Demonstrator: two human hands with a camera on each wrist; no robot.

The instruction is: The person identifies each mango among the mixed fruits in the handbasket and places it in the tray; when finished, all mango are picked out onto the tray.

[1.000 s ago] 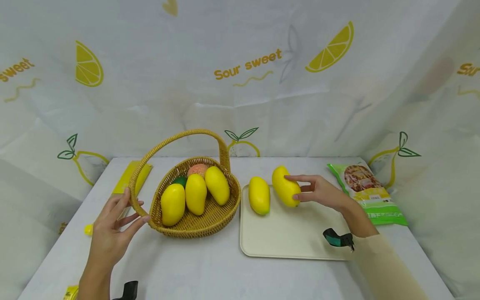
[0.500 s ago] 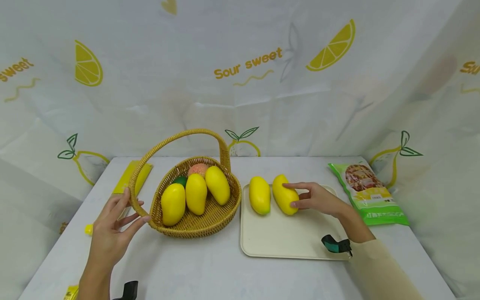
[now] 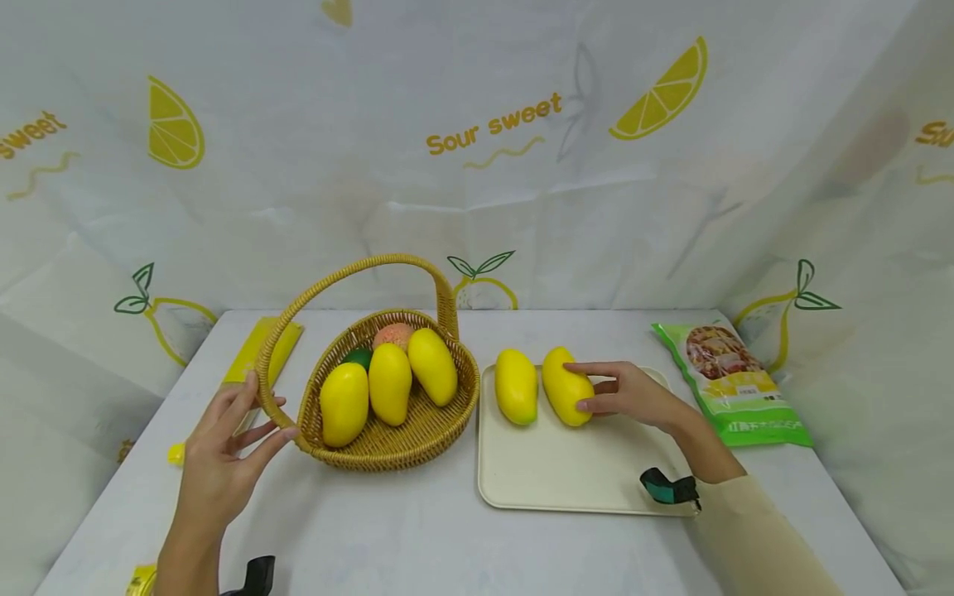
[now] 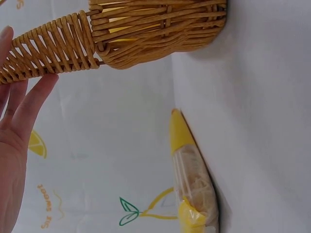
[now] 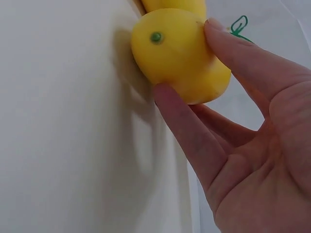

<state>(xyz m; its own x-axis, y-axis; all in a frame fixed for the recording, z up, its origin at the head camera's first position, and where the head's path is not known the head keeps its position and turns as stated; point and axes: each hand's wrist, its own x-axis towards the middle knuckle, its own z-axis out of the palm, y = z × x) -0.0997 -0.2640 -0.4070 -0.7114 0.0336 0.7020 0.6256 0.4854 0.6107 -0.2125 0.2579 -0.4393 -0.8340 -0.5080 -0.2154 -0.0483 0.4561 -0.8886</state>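
Note:
In the head view my left hand (image 3: 224, 463) holds the left side of the handle of a wicker basket (image 3: 395, 459), pinching it between thumb and fingers. Inside the basket lie three yellow mangoes (image 3: 344, 406), a dark green piece (image 3: 359, 358) and a pinkish round fruit (image 3: 393, 335), both partly hidden. My right hand (image 3: 633, 397) grips another yellow mango (image 3: 566, 387) between thumb and fingers at the back of a cream tray (image 3: 581, 476). Its green stem end (image 5: 156, 37) shows in the right wrist view. Just left of it, one more mango (image 3: 516, 387) lies on the tray.
A green food bag (image 3: 738, 389) lies right of the tray. Behind the left hand is a yellow packet (image 3: 257, 348), whose see-through part shows in the left wrist view. A small yellow item (image 3: 142, 579) sits at the near left. A printed cloth (image 3: 477, 207) hangs behind the table.
My right hand has lowered the mango onto the tray beside the other one, and it has hardly moved in the last half second. The left hand keeps its hold on the basket handle.

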